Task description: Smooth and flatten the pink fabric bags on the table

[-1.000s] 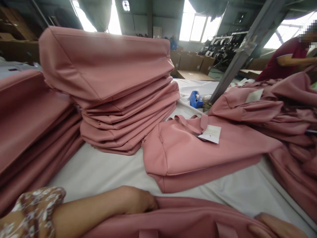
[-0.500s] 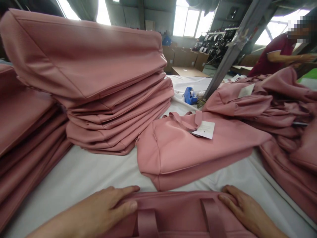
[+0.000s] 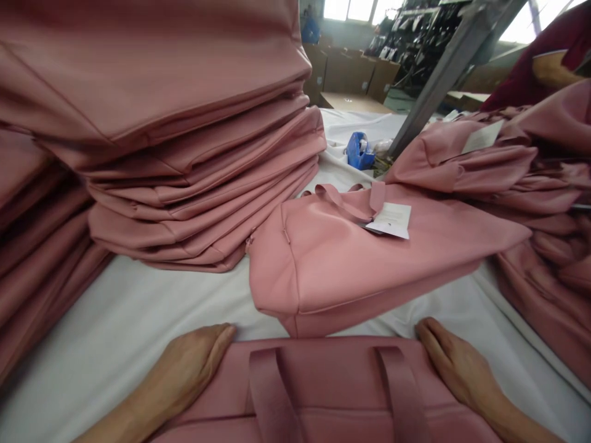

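Observation:
A pink bag [image 3: 337, 375] with two strap handles lies in front of me at the bottom of the view, its near part cut off. My left hand [image 3: 196, 360] is closed on its far left corner, fingers pressed together. At the far right corner, my right hand [image 3: 455, 360] grips the edge, with its fingertips partly hidden. Just beyond lies another pink bag [image 3: 360, 264] on its side, a white tag [image 3: 392, 219] hanging by its handles.
A tall stack of pink bags [image 3: 198, 154] rises at left, beside another pile [image 3: 37, 258]. Loose pink bags [image 3: 498, 160] are heaped at right near a slanted metal post [image 3: 434, 80]. A blue tape dispenser [image 3: 360, 151] sits on the white cloth [image 3: 152, 301]. A person [image 3: 549, 61] stands behind.
My view has tilted down, showing more of the near bag. My left hand's thumb and fingers, spread apart before, have come together at the bag's corner. The right hand keeps its hold.

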Demonstrator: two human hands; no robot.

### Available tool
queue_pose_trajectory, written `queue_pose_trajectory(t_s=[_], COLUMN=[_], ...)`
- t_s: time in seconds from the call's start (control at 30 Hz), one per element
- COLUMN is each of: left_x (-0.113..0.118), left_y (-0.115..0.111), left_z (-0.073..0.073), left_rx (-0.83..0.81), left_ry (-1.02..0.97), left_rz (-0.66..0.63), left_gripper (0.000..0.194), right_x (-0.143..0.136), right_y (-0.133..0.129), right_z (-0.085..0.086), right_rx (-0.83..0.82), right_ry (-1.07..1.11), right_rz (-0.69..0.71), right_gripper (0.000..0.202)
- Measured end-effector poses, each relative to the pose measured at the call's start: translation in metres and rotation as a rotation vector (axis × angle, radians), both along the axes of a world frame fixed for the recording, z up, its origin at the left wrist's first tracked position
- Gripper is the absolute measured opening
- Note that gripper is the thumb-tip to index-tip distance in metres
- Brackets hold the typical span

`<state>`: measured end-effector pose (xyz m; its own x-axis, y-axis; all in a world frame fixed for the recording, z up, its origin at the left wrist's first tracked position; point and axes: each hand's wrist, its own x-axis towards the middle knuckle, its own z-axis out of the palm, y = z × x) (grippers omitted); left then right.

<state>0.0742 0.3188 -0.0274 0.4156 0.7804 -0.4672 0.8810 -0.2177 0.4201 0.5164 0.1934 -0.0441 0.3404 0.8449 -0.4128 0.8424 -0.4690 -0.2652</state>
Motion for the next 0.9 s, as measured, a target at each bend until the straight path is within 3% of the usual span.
queue_pose_trajectory(t_s=[0.13,0.23,0.47,0.7,0.8,0.9], left_x=[-0.004,-0.006,-0.005,-0.004,0.002,0.010], left_y=[0.011,0.015,0.013,0.016,0.010,-0.011], left_z=[-0.010,-0.016,-0.014,-0.019,-0.003,0.033], left_rx=[-0.026,0.008,0.040,0.126,0.232,0.546], left_ry=[0.044,0.027,0.041,0.070,0.045,-0.152], left_rz=[0.066,0.082,0.094,0.075,0.055,-0.020], left_gripper=[0.056,0.055,0.055,0.055,0.050,0.039], right_x=[0.000,0.000,0.002,0.000,-0.006,-0.011], right_y=[0.004,0.005,0.004,0.006,0.008,0.009], right_z=[-0.003,-0.006,-0.013,-0.014,-0.010,-0.006], right_rx=[-0.036,0.075,0.224,0.199,0.218,0.234], right_ry=[-0.069,-0.053,-0.014,-0.098,-0.139,-0.185], right_rz=[0.010,0.045,0.079,0.078,0.079,0.073], right_gripper=[0.043,0.042,0.039,0.034,0.032,0.031])
